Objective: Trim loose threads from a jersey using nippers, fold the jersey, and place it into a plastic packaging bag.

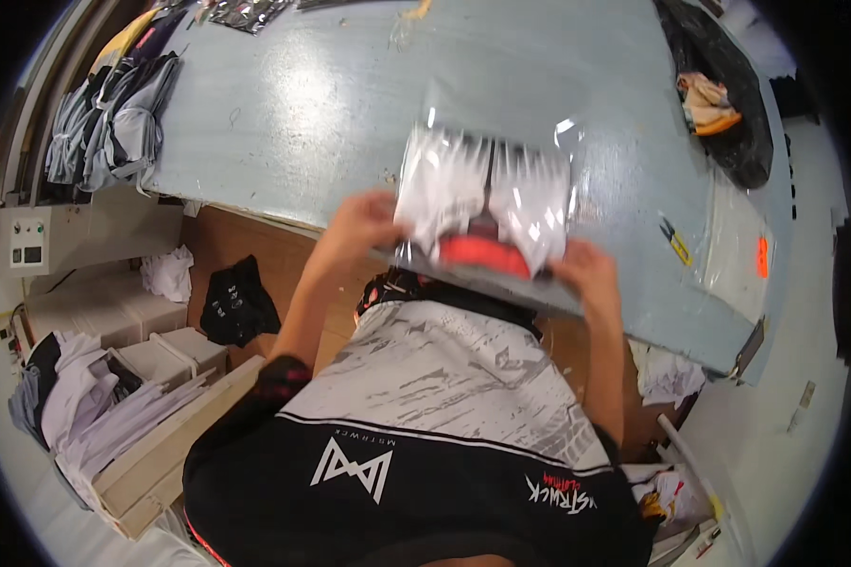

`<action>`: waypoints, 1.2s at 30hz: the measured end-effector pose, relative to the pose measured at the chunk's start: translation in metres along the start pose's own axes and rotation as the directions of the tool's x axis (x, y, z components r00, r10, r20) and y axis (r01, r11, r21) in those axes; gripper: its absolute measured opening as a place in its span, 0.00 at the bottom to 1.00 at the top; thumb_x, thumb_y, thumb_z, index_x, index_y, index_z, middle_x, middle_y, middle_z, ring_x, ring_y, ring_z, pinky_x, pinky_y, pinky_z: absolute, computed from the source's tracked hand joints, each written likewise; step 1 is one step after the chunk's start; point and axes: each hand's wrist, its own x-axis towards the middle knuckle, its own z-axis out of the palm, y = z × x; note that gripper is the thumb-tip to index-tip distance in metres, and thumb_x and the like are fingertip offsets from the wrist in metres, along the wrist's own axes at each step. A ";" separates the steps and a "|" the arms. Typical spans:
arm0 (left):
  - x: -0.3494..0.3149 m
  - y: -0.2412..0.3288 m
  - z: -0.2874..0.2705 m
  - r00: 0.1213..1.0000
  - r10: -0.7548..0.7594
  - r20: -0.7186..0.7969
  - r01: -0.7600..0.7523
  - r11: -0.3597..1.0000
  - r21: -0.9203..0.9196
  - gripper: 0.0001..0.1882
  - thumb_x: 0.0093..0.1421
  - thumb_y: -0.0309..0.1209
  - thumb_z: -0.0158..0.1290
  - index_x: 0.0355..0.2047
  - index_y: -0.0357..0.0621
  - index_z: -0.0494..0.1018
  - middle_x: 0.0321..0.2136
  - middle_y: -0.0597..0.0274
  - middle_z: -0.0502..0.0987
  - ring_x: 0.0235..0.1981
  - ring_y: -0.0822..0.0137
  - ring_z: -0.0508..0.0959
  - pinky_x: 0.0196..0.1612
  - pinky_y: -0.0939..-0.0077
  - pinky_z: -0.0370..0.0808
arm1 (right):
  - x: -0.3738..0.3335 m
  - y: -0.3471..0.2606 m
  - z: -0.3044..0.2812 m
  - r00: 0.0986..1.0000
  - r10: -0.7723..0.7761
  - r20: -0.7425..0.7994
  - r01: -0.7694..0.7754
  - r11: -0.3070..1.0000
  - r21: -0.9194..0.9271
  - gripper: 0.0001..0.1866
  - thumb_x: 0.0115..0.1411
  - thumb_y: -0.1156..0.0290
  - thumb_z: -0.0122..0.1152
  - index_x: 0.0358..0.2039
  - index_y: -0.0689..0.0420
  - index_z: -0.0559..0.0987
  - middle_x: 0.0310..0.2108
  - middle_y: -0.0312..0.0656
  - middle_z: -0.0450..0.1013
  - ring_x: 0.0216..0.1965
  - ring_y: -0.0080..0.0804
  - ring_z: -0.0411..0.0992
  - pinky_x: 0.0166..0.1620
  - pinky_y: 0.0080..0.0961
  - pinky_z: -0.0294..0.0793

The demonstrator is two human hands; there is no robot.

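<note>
A folded white garment with a red and black part sits inside a clear plastic bag (480,203) at the near edge of the table. My left hand (369,222) grips the bag's left side, fingers closed at its edge. At the lower right corner, my right hand (584,267) pinches the same bag. The plastic's far end reaches beyond the garment and catches the light. Both hands are slightly blurred.
The blue-grey table (284,123) carries tied bundles of folded clothes (113,123) at left. Yellow-handled snips (676,244) lie at right, near a black plastic bag (728,57). White garments (85,406) fill a wooden bin at lower left. A grey control box (76,236) stands beside the table.
</note>
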 end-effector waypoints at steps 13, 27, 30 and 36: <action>-0.010 0.004 0.020 0.999 -0.035 -0.032 0.026 0.968 -0.251 0.15 0.68 0.27 0.58 0.51 0.29 0.73 0.38 0.47 0.84 0.38 0.62 0.87 0.43 0.71 0.84 | -0.007 -0.003 -0.005 0.998 0.065 -0.023 -0.061 0.987 0.151 0.12 0.67 0.71 0.65 0.45 0.68 0.80 0.37 0.47 0.82 0.37 0.32 0.83 0.41 0.24 0.86; 0.059 0.019 0.016 0.971 0.210 -0.112 -0.230 0.952 -0.204 0.11 0.70 0.27 0.55 0.43 0.28 0.76 0.33 0.54 0.83 0.32 0.64 0.86 0.39 0.71 0.84 | 0.065 -0.018 -0.021 0.992 -0.112 -0.049 0.103 0.981 -0.166 0.12 0.69 0.65 0.64 0.38 0.63 0.83 0.31 0.41 0.82 0.31 0.31 0.82 0.35 0.29 0.84; 0.042 -0.003 0.011 0.983 0.088 -0.162 -0.085 0.996 0.022 0.11 0.70 0.27 0.56 0.45 0.28 0.76 0.33 0.53 0.83 0.32 0.63 0.86 0.39 0.71 0.84 | 0.041 0.003 -0.021 0.998 -0.010 -0.064 0.014 0.998 0.060 0.12 0.69 0.68 0.64 0.42 0.65 0.82 0.32 0.41 0.81 0.30 0.28 0.81 0.32 0.27 0.81; -0.013 -0.004 -0.012 0.853 0.478 -0.207 -0.292 0.768 0.570 0.21 0.64 0.25 0.60 0.58 0.41 0.75 0.42 0.50 0.82 0.43 0.57 0.84 0.45 0.67 0.81 | -0.002 0.003 -0.038 0.780 -0.591 -0.205 0.413 0.734 -0.539 0.16 0.67 0.74 0.62 0.56 0.60 0.80 0.49 0.49 0.79 0.48 0.41 0.80 0.49 0.36 0.80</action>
